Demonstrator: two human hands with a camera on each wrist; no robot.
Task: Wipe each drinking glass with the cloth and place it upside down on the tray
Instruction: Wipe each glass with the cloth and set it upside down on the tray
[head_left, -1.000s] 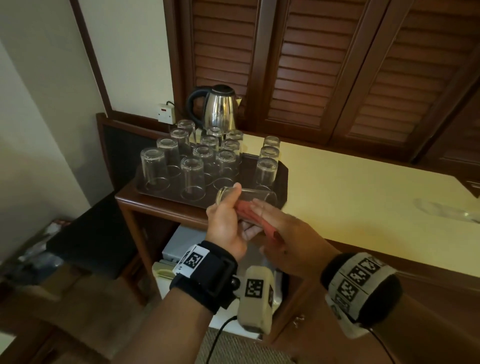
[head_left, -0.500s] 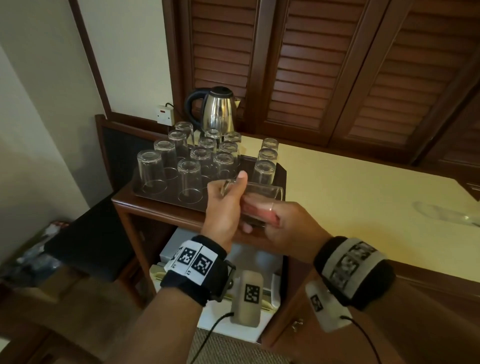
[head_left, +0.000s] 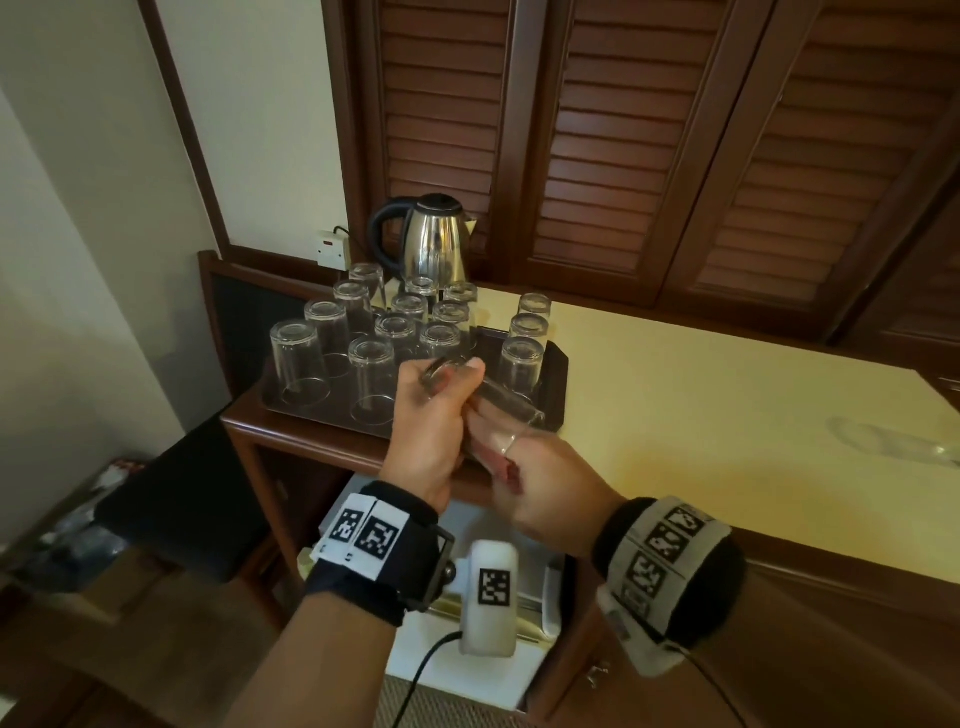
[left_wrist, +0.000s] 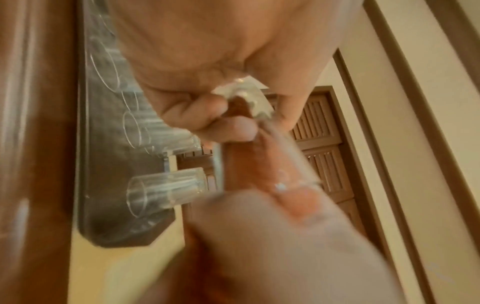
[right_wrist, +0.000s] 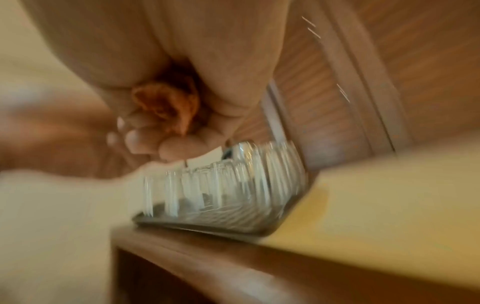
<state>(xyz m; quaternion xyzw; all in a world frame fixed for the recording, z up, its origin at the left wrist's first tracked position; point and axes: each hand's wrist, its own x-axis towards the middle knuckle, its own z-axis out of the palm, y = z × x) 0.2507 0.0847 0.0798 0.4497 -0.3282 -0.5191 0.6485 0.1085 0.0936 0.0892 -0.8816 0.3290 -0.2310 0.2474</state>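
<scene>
Louvred wooden doors (head_left: 597, 135) fill the wall behind a yellow-topped counter (head_left: 727, 415). At the counter's left end, the dark tray (head_left: 556, 384) carries rows of upturned glasses (head_left: 371, 382), with a steel kettle (head_left: 436, 244) and a wall socket (head_left: 331, 250) behind it.

Head view: both hands meet just in front of the tray's near edge. The left hand (head_left: 431, 436) grips the base end of the held glass (head_left: 498, 405), which lies tilted, mouth toward the right hand (head_left: 550, 493). The right hand holds the red cloth (head_left: 501, 465), pushed into the glass mouth.

Left wrist view alone shows the curled left fingers (left_wrist: 221, 127) wrapped round the glass base and the cloth inside the glass wall; it is blurred. Right wrist view alone shows the cloth (right_wrist: 166, 107) bunched in the closed right palm; heavy motion blur.

Square coded markers sit on both wristbands (head_left: 371, 535); no readable writing. A clear plastic sheet (head_left: 893, 441) lies on the counter, well apart at right.
</scene>
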